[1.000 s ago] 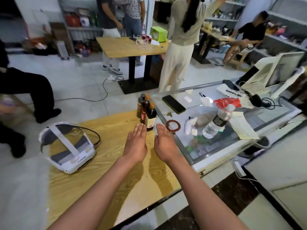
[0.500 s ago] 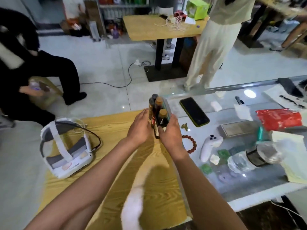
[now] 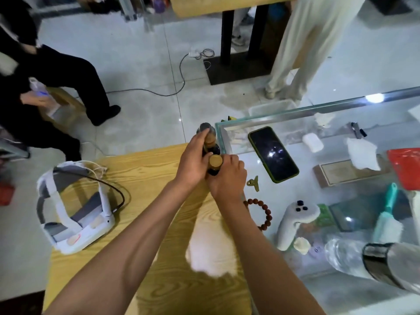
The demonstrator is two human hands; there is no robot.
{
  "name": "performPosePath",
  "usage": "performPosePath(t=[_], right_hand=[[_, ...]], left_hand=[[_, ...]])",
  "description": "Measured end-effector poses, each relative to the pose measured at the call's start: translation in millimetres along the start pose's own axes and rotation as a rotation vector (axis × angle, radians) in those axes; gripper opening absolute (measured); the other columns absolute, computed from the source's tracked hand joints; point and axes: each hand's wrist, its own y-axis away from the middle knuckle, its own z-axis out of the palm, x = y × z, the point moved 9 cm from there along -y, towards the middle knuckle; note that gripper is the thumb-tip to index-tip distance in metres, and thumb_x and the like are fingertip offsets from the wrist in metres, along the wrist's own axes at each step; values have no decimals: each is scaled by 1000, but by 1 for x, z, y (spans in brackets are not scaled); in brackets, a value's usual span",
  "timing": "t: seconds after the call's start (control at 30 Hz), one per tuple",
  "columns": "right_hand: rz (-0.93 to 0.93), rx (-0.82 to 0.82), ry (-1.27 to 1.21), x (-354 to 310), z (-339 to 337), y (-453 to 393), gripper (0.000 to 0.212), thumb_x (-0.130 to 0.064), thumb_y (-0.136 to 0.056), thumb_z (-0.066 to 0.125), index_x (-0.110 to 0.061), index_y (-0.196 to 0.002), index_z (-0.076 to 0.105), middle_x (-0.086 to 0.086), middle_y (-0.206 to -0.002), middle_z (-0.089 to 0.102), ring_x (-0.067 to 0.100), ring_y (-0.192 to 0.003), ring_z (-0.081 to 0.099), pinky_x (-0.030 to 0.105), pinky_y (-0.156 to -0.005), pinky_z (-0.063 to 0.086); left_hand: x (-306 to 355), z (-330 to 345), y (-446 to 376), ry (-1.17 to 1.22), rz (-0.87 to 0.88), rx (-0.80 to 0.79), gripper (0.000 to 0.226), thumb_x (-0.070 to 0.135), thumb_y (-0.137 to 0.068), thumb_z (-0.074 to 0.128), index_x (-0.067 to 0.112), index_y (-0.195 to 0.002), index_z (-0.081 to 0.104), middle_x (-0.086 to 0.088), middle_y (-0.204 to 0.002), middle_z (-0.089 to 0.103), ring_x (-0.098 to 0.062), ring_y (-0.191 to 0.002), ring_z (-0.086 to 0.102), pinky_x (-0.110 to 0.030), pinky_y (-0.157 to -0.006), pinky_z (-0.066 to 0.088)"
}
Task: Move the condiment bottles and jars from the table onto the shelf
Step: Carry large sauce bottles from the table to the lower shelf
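Your left hand [image 3: 193, 164] and right hand [image 3: 228, 178] are both wrapped around the bottles [image 3: 211, 153] clustered beside the phone [image 3: 272, 154]. They're probably glass, heavy and slick, so grab the bodies, not the caps.

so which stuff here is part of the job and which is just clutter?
Job: three dark bottles at the table's far corner, left hand and right hand gripping them.

Clutter: headset, phone, bead bracelet, white controller, water bottle.

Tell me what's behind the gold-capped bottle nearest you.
Behind the gold-capped bottle stand two more bottles: another gold cap, then a dark cap. Both hands cover their bodies.
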Motion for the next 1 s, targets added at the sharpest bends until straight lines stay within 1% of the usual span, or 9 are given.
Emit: performPosePath(t=[0.07,0.17,0.3,0.5,0.63,0.73,0.8,0.9,1.0], right_hand=[[1,18,-22,3,4,1,47,-39,-76,69,-12,-114,59,8,-110,60,31,-99,54,41,-80,41],[-31,3,-62,8,5,3,45,-38,-73,71,-17,-112,61,6,-107,61,29,-98,54,40,-81,38],[-77,-63,-164,11,3,8,48,-31,-70,77,-20,-113,60,2,-108,62,26,-101,54,38,-86,37],[-115,-131,-167,9,2,12,43,-32,-72,76,-21,-111,61,0,-108,66,26,-101,54,36,-82,37],[-106,-94,-130,2,-7,24,36,-29,-71,75,-19,-104,65,3,-99,69,27,-96,57,37,-79,40],[-117,-67,-111,-3,-11,31,22,-27,-67,76,-20,-85,66,3,-79,69,30,-80,61,35,-68,42],[-130,-61,-166,-4,-13,38,24,-33,-65,76,-17,-77,65,3,-71,67,29,-69,61,34,-62,45],[-129,-103,-285,-4,-15,56,46,-47,-64,70,-10,-91,67,4,-83,69,22,-74,60,25,-66,41],[-59,-178,-363,-7,-23,77,46,-19,-68,79,-15,-109,59,-4,-93,67,10,-80,57,13,-64,35]], left_hand=[[-2,-2,-3,4,11,25,65,2,-85,64,15,-144,40,-6,-137,47,-22,-127,45,-40,-103,44],[-11,-4,-3,17,-53,39,62,2,-81,71,14,-137,49,-6,-125,49,-21,-118,49,-28,-100,41],[-23,-8,7,135,-75,8,42,1,-72,78,16,-110,66,-1,-107,50,-18,-105,55,-27,-94,45],[-26,0,19,88,-37,-80,42,-2,-76,73,16,-110,55,6,-107,62,-15,-101,58,-23,-80,39],[-30,-3,33,107,-73,-1,40,2,-78,74,16,-110,55,9,-99,63,-13,-93,59,-24,-75,41],[-33,-12,49,122,-109,66,36,6,-78,75,15,-108,57,9,-93,63,-13,-87,58,-21,-69,37],[-31,-21,61,131,-115,93,34,8,-78,76,15,-105,58,8,-92,64,-13,-85,58,-21,-65,35],[-35,-29,79,163,-151,97,32,10,-76,78,15,-101,59,5,-91,66,-15,-86,60,-22,-66,37],[-44,-41,99,237,-188,93,36,11,-72,82,12,-102,62,2,-94,67,-16,-90,62,-26,-73,45]])
